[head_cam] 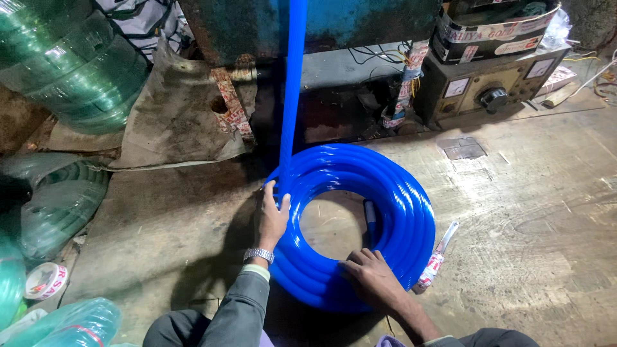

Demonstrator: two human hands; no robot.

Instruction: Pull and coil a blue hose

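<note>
- Blue hose coil (385, 186) lies mid-floor; our left hand (273, 218) grips its left rim, our right hand (371, 276) presses flat on its near side.
- White-red tape roll (45, 281) sits near left; white-labelled box (495, 29) far right.

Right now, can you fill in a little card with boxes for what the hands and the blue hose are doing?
Left hand: left hand grips the left side of the blue hose coil.
Right hand: right hand presses flat on the coil's near edge.
Hose: coiled flat on the floor; one length rises straight up.
Nearby: tape strip beside the coil; green hose rolls at left.
</note>
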